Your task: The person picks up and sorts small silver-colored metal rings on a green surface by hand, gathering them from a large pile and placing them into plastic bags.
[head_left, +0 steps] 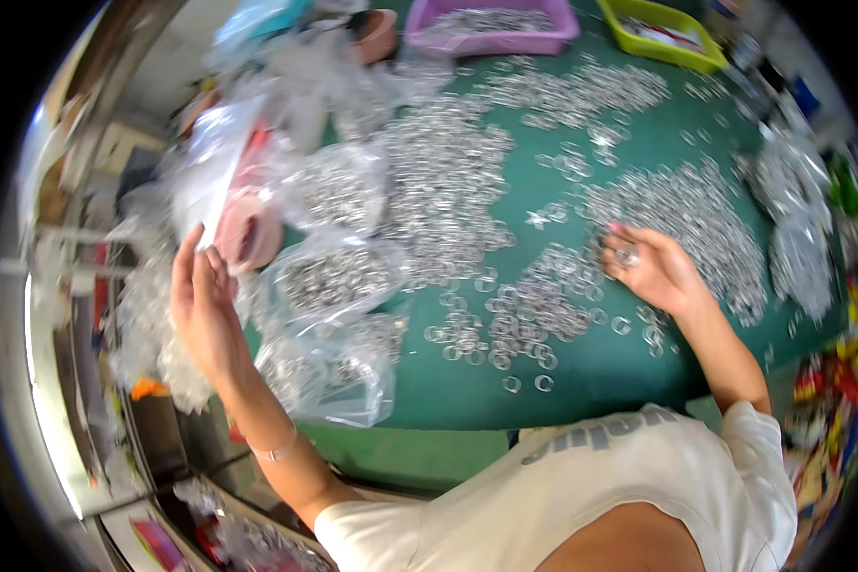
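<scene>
My left hand [203,310] is raised at the left side of the green table. Its fingers are closed on the lower end of a clear plastic bag [205,176], blurred and standing up beyond them. Over the right part of the table, my right hand [660,270] is turned palm up with curled fingers. A shiny metal ring [626,255] shows in those fingers; whether more lie under it is hidden. Beside this hand spreads a large heap of metal rings [701,224], and a smaller pile of rings [543,300] lies to its left.
Clear bags filled with rings [338,276] line the table's left part. A pink round container [248,232] stands behind my left hand. At the far edge are a purple basket [570,27] and a yellow-green basket [663,50]. Plastic-wrapped items [799,243] lie at the right edge.
</scene>
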{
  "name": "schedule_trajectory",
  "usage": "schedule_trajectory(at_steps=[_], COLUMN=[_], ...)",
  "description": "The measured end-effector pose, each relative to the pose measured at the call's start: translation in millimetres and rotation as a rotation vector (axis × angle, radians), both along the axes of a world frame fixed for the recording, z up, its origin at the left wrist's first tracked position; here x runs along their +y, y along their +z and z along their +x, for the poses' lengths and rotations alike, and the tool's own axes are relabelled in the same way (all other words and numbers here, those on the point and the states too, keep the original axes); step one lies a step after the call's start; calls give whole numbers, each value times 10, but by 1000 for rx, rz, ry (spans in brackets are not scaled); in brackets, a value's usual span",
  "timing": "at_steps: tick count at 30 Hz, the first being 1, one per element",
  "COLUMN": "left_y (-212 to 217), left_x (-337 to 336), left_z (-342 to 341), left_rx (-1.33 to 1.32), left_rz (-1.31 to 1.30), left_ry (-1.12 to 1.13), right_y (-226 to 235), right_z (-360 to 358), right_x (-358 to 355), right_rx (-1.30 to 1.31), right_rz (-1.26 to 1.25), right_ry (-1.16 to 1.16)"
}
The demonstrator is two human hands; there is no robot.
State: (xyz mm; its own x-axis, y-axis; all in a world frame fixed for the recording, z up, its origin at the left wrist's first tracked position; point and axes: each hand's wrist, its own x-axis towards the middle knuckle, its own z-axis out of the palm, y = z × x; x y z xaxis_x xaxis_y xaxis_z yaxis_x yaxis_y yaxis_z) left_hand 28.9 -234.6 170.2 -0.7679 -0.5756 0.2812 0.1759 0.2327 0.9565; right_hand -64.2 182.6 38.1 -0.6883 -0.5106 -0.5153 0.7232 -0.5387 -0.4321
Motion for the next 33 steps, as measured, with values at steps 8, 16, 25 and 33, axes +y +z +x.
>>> schedule_trajectory(at_steps=[8,16,25,33], left_y=[-990,-1705,-1921,-1989], left_x=[1831,2283,2329,2401], left_z=[227,-376,-1043,-1277], left_rx=[-521,-482,-394,-363], left_rz=[434,22,-355,-338], left_ry=[-767,-667,-461,-464], right_y=[-263,-229,-504,-89], right_z=[179,-45,-521,-698], right_x=[693,351,42,332], right_rx=[295,1484,1683,212], right_rz=[21,1354,1301,110], right_ry=[173,285,180,-85])
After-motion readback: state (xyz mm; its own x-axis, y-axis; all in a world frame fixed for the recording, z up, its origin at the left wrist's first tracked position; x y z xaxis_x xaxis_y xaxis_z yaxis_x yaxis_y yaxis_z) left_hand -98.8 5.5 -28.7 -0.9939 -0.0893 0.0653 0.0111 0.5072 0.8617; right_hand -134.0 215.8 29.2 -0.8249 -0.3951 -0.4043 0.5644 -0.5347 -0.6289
